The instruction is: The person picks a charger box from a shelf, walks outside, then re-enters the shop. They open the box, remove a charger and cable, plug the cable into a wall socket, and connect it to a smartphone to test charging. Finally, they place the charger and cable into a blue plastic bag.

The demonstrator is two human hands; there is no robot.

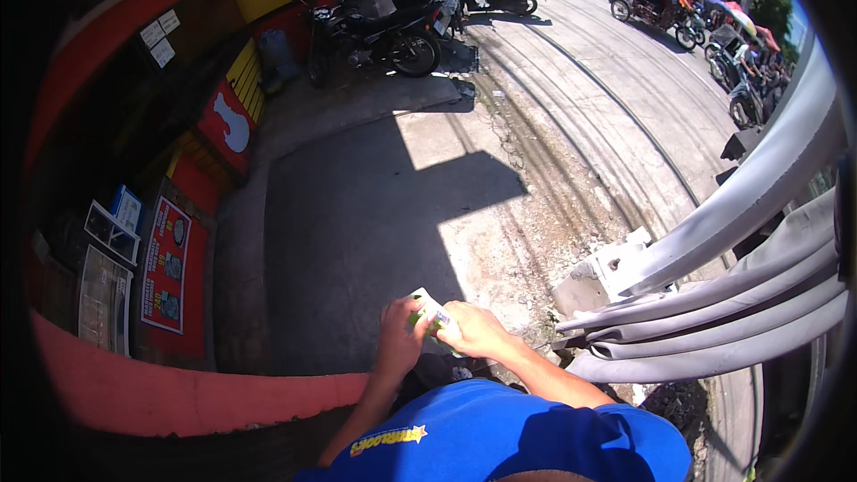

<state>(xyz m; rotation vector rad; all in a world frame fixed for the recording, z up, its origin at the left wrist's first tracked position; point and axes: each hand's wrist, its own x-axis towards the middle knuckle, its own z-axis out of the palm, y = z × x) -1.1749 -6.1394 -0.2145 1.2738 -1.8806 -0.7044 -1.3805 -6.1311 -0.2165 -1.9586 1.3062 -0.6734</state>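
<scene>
In front of my blue shirt, both hands meet on a small, flat white and green thing [431, 307], possibly paper or a wrapper; its kind is too small to make out. My left hand [399, 332] is closed on its left side, fingers curled around the edge. From the right, my right hand [478, 330] pinches its other side, with the thumb side toward it. The thing tilts up between the hands, and part of it is hidden by the fingers.
To the left runs a red stall counter with a menu poster [167, 265] and a glass case [105, 299]. A low red wall [223, 403] stands near me. A thick white post [759, 178] and grey folded cloth [714, 303] flank the right. Parked motorcycles [384, 36] stand ahead, beside the road.
</scene>
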